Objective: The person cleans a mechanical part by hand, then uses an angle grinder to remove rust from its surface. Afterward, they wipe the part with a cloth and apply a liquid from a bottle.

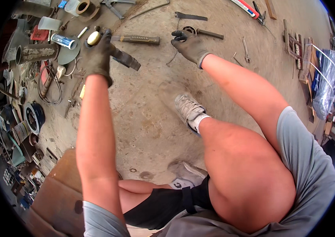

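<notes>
I am working over a concrete floor, tan-grey, scuffed and blotched with darker stains. At far left my left hand, in a dark work glove, has its fingers closed around a dark tool, whose stepped end juts out to the right; a cream round knob shows at the fingertips. A hammer lies on the floor just beyond. My right hand, gloved too, is at far centre with bent fingers, near a ring-headed tool; I cannot tell whether they grip anything.

The room's left side is crowded: a rusty pipe, a blue-and-white tube, a coiled cable and, nearer, a dark blue ring-shaped part. A brown box-like piece fills the near left. On the far right I see a red-and-white cartridge and, to the right of my right hand, a wrench. Along the right edge stands a plastic-wrapped bundle beside wooden framing.
</notes>
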`<action>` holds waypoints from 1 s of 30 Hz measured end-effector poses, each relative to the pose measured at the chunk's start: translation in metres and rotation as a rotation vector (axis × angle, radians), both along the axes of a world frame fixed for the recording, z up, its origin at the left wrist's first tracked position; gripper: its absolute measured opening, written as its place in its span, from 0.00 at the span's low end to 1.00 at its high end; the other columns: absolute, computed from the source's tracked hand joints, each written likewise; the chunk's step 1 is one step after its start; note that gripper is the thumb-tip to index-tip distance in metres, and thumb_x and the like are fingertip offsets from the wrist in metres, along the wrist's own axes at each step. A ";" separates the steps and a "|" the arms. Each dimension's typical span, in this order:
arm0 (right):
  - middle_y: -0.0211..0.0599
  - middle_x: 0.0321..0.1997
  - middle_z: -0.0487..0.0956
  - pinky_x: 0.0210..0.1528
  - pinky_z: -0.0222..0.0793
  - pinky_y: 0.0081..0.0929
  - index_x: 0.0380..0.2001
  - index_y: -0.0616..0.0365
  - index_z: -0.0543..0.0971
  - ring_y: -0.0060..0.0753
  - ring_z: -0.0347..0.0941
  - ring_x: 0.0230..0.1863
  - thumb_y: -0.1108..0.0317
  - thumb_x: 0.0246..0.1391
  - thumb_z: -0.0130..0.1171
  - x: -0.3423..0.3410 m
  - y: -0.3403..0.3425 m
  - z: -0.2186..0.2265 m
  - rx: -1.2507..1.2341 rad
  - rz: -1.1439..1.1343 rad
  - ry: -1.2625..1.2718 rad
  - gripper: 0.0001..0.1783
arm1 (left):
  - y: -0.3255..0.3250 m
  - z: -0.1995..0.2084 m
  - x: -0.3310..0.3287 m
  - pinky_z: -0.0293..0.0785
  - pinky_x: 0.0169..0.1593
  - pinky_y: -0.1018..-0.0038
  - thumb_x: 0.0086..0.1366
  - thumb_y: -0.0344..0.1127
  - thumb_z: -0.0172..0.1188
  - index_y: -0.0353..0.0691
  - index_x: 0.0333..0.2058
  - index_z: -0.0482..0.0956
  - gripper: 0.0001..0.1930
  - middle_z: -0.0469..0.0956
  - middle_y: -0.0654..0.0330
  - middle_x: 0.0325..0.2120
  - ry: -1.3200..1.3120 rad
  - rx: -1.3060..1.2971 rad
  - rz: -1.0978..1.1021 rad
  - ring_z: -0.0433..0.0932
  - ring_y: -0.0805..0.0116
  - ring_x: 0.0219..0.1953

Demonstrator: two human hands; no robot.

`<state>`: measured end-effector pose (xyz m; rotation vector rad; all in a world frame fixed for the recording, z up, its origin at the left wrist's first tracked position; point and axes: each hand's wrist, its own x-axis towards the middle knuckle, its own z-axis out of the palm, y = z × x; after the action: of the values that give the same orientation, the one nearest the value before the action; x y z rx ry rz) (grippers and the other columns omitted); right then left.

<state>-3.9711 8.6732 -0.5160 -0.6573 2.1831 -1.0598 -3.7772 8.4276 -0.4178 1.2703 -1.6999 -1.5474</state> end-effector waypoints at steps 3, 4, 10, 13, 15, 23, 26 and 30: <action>0.42 0.49 0.89 0.54 0.82 0.34 0.61 0.57 0.82 0.36 0.87 0.43 0.53 0.61 0.67 -0.005 0.020 0.012 0.064 -0.037 -0.026 0.29 | -0.027 -0.005 -0.004 0.81 0.51 0.68 0.63 0.53 0.79 0.34 0.53 0.83 0.31 0.87 0.58 0.45 -0.278 -0.182 -0.076 0.85 0.66 0.44; 0.42 0.50 0.89 0.53 0.82 0.34 0.62 0.57 0.82 0.36 0.87 0.44 0.53 0.61 0.67 -0.007 0.028 0.010 0.089 -0.047 -0.040 0.29 | -0.024 0.001 -0.010 0.80 0.53 0.67 0.63 0.54 0.79 0.37 0.54 0.84 0.30 0.87 0.58 0.46 -0.372 -0.238 -0.091 0.85 0.65 0.45; 0.42 0.52 0.88 0.52 0.81 0.33 0.63 0.56 0.81 0.35 0.86 0.43 0.54 0.62 0.67 -0.015 0.069 0.001 0.131 -0.114 -0.081 0.30 | -0.026 -0.014 -0.049 0.80 0.60 0.63 0.58 0.62 0.77 0.42 0.59 0.83 0.38 0.87 0.48 0.49 -0.649 -0.485 -0.088 0.87 0.51 0.54; 0.41 0.51 0.88 0.51 0.81 0.32 0.64 0.56 0.81 0.34 0.86 0.43 0.53 0.62 0.67 -0.023 0.083 -0.023 0.174 -0.102 -0.013 0.30 | -0.047 -0.028 -0.047 0.81 0.57 0.60 0.59 0.64 0.73 0.39 0.56 0.84 0.38 0.88 0.48 0.48 -0.803 -0.818 -0.467 0.86 0.51 0.55; 0.41 0.50 0.88 0.52 0.81 0.33 0.63 0.55 0.81 0.35 0.86 0.43 0.52 0.62 0.67 -0.021 0.075 -0.023 0.163 -0.097 -0.058 0.30 | -0.071 -0.036 -0.041 0.81 0.57 0.62 0.61 0.62 0.72 0.39 0.53 0.86 0.33 0.90 0.50 0.44 -0.789 -0.615 -0.323 0.88 0.55 0.52; 0.43 0.49 0.89 0.53 0.80 0.34 0.61 0.55 0.83 0.39 0.87 0.45 0.50 0.62 0.66 -0.028 0.047 -0.013 0.203 -0.018 0.036 0.29 | -0.082 -0.027 -0.026 0.79 0.60 0.63 0.59 0.63 0.73 0.40 0.55 0.86 0.35 0.89 0.50 0.48 -0.808 -0.401 -0.040 0.86 0.54 0.54; 0.46 0.50 0.89 0.54 0.80 0.35 0.62 0.56 0.82 0.42 0.87 0.45 0.49 0.61 0.66 -0.029 0.040 -0.011 0.187 -0.038 0.024 0.31 | -0.107 -0.042 -0.020 0.76 0.64 0.63 0.58 0.64 0.74 0.43 0.61 0.83 0.39 0.85 0.48 0.55 -0.899 -0.380 -0.101 0.83 0.51 0.60; 0.41 0.47 0.89 0.50 0.79 0.32 0.62 0.56 0.82 0.34 0.85 0.41 0.51 0.63 0.66 -0.031 0.033 -0.016 0.189 -0.037 0.084 0.29 | -0.105 -0.027 -0.037 0.73 0.68 0.62 0.56 0.65 0.75 0.48 0.67 0.80 0.43 0.82 0.46 0.62 -0.935 -0.150 0.057 0.79 0.47 0.66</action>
<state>-4.0024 8.7067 -0.5324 -0.5864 2.3414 -0.8437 -3.8145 8.3224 -0.4448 2.1169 -2.2062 -0.7694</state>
